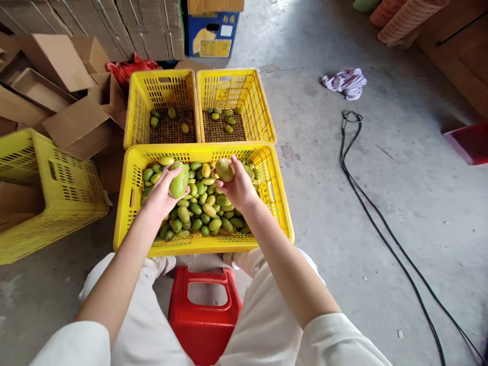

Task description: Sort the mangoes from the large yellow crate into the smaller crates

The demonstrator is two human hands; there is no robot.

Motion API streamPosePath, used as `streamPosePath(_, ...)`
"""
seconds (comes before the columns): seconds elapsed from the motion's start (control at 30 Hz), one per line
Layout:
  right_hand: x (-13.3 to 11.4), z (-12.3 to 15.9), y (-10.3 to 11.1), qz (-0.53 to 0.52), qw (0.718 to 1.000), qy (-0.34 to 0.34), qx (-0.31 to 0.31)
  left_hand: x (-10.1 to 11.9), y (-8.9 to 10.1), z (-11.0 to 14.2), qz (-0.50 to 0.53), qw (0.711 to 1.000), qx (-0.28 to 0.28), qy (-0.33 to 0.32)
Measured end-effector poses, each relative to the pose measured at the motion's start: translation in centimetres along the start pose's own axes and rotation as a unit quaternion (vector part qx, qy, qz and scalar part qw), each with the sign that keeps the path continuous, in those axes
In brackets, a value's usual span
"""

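My left hand (163, 192) is closed around a green mango (179, 182). A browner, yellow-green mango (224, 170) sits in the fingers of my right hand (240, 187). Both hands are over a large yellow crate (280, 203), which holds many green and yellowish mangoes (206, 208). Directly behind it stand two smaller yellow crates, one on the left (137, 109) and one on the right (263, 109), each with several mangoes on its dark floor.
A red plastic stool (204, 325) stands between my legs. At left are another yellow crate (72, 178) and piled cardboard boxes (80, 122). A blue printed carton (213, 35) stands behind. To the right, a black cable (353, 178) and a crumpled cloth (346, 82) lie on the concrete floor.
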State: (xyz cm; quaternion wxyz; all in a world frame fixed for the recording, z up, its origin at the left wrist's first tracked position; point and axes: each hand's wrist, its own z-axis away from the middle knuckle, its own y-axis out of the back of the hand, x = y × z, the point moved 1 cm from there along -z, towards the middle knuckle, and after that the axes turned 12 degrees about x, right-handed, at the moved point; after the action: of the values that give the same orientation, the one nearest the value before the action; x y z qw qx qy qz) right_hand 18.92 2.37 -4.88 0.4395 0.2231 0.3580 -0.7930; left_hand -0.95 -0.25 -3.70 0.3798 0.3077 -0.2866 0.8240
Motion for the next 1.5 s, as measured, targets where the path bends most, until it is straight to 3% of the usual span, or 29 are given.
streamPosePath(0.4,1.0,-1.0,0.4,0.039,0.997,0.068,0.008,0.8,-1.2,0.9,-0.06,0.996,0.043,0.046)
streamPosePath(0.7,1.0,-1.1,0.5,0.033,0.998,0.046,0.024,-0.2,-0.3,0.1,-0.065,0.998,-0.021,-0.014)
streamPosePath(1.1,0.8,-0.6,0.6,0.019,0.998,0.054,-0.036,0.6,-0.6,0.5,-0.036,0.998,-0.033,0.026)
streamPosePath(1.5,0.6,-0.3,0.4,0.067,0.996,0.052,-0.007,0.4,-0.3,0.1,-0.001,0.999,-0.044,0.004)
